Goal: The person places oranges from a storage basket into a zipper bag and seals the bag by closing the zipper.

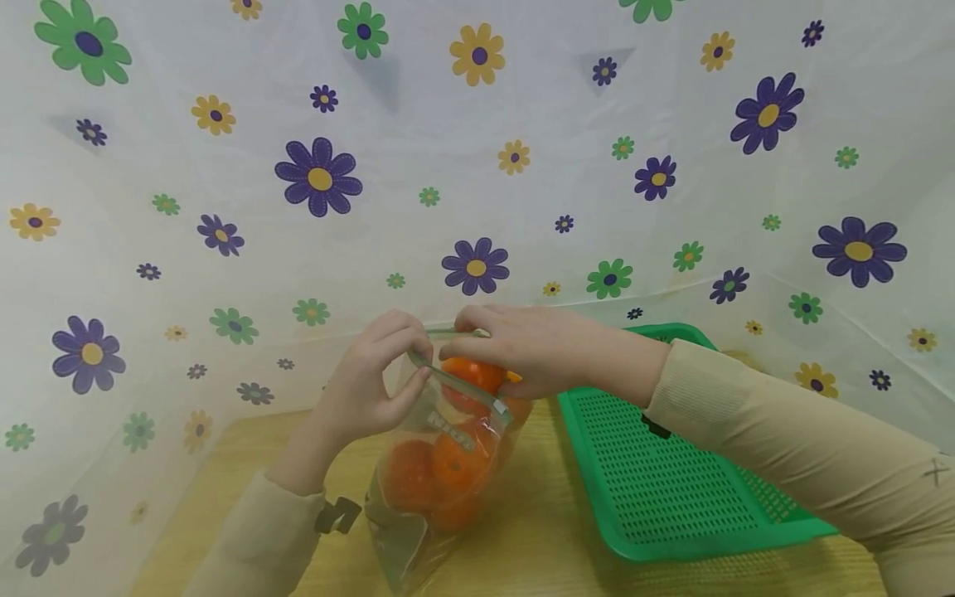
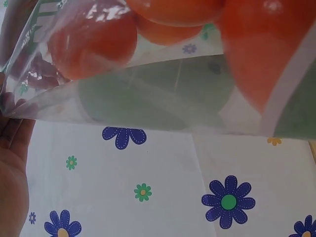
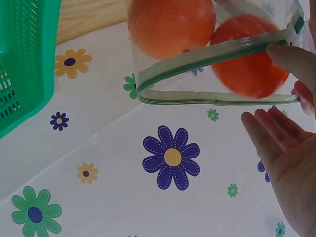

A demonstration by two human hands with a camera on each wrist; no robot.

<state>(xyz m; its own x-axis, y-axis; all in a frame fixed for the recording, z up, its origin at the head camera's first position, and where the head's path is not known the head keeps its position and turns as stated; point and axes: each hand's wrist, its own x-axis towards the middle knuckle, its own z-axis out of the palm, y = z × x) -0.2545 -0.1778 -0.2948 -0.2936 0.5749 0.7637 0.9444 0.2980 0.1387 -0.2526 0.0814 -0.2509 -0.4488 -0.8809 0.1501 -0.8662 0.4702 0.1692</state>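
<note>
- Nearest the head camera, a clear zip bag [image 1: 436,464] stands upright on the wooden table [image 1: 537,531], its bottom at the near edge and its mouth raised toward the two hands.
- Inside the bag sit several oranges [image 1: 433,468]; one orange [image 1: 473,373] lies at the mouth, just under the right hand.
- Left hand [image 1: 373,377]: thumb and fingers curl round and pinch the green zip strip [image 1: 458,385] at the left end of the bag's mouth.
- Right hand [image 1: 537,348]: it reaches in from the right, fingers curled over the top orange and the far lip of the bag, gripping there.
- From the right wrist, the zip strip [image 3: 217,74] gapes in a loop, with two oranges [image 3: 173,24] showing through the plastic and a fingertip on the strip's right end.
- From the left wrist, only the bag's underside [image 2: 163,98] and the fruit within it show, with the palm at the left edge.
- Green perforated tray [image 1: 664,473] lies on the table just right of the bag, under the right forearm.
- Flower-printed white sheeting [image 1: 477,166] hangs behind and to both sides of the table.
</note>
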